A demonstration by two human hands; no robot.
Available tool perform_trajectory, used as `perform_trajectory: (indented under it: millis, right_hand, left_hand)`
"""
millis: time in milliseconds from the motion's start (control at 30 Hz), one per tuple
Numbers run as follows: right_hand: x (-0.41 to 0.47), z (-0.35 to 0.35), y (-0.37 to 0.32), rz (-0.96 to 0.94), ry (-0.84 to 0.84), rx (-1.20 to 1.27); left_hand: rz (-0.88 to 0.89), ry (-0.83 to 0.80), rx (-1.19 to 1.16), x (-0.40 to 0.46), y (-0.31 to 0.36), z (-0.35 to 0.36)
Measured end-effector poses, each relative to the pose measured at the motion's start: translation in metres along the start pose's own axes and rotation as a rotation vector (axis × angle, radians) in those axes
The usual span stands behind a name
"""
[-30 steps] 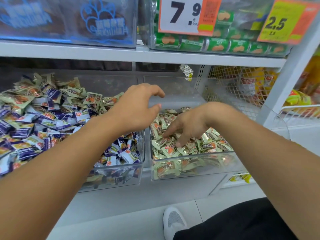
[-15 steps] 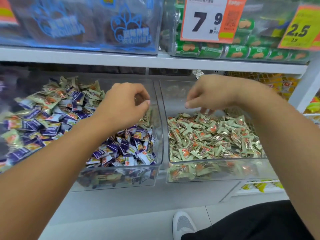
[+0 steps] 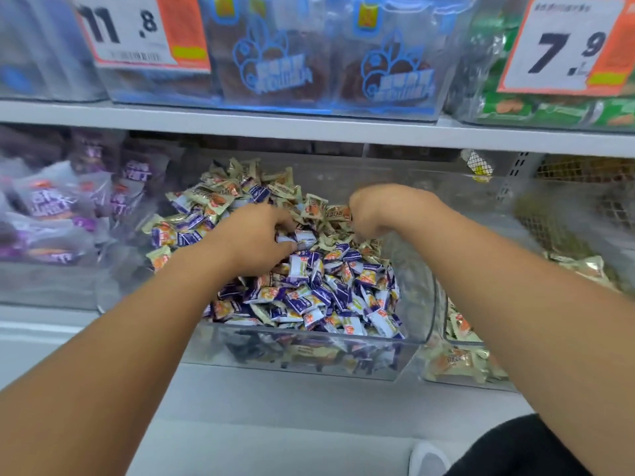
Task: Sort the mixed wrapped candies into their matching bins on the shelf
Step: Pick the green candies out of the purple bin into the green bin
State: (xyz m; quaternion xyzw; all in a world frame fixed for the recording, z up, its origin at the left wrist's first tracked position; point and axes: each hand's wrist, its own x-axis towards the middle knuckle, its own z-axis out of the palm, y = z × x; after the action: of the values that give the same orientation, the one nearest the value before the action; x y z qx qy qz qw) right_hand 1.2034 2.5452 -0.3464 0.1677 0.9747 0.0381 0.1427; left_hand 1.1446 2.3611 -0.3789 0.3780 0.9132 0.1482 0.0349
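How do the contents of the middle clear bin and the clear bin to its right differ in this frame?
The middle bin holds a mix of purple-and-white and pale green wrapped candies; the right bin shows only pale green ones. Both hands, left hand and right hand, are in the middle bin; none is in the right bin. The right bin is partly hidden by an arm. Both are clear plastic bins on the same shelf.

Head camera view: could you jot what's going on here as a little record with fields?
Place: shop shelf with clear bins
Middle bin: purple and beige wrapped candies mixed
Right bin: beige candies only, partly hidden by the arm
Left hand: fingers curled down into the pile, around a purple candy
Right hand: pinching a beige candy above the pile
Price tags: 11.8 and 7.9 on the upper shelf
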Motion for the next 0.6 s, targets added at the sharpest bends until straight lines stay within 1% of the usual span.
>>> perform_trajectory:
  millis: [67,133,167,233,333,400,533,600]
  right_hand:
    - [0.013,0.008,0.001,0.018,-0.122,0.066]
    - [0.022,0.010,0.004,0.069,-0.265,0.264]
    - [0.025,0.011,0.005,0.088,-0.298,0.338]
    - [0.025,0.010,0.005,0.106,-0.293,0.428]
    - [0.023,0.011,0.006,0.065,-0.219,0.658]
    - [0.022,0.013,0.008,0.035,-0.180,0.716]
    - [0.022,0.013,0.010,-0.017,-0.124,0.716]
    - [0.022,0.014,0.011,-0.047,-0.093,0.703]
  left_hand:
    - [0.005,0.025,-0.029,0.001,-0.004,0.000]
    - [0.003,0.030,-0.064,0.003,-0.006,0.001]
    - [0.004,0.034,-0.077,0.004,-0.006,0.003]
    - [0.016,0.079,-0.121,0.008,-0.008,0.004]
    - [0.024,0.221,-0.171,0.017,-0.007,0.000]
    - [0.057,0.242,-0.099,0.025,-0.005,0.000]
    - [0.028,0.168,0.153,0.040,0.004,0.010]
    - [0.017,0.211,0.193,0.045,0.005,0.015]
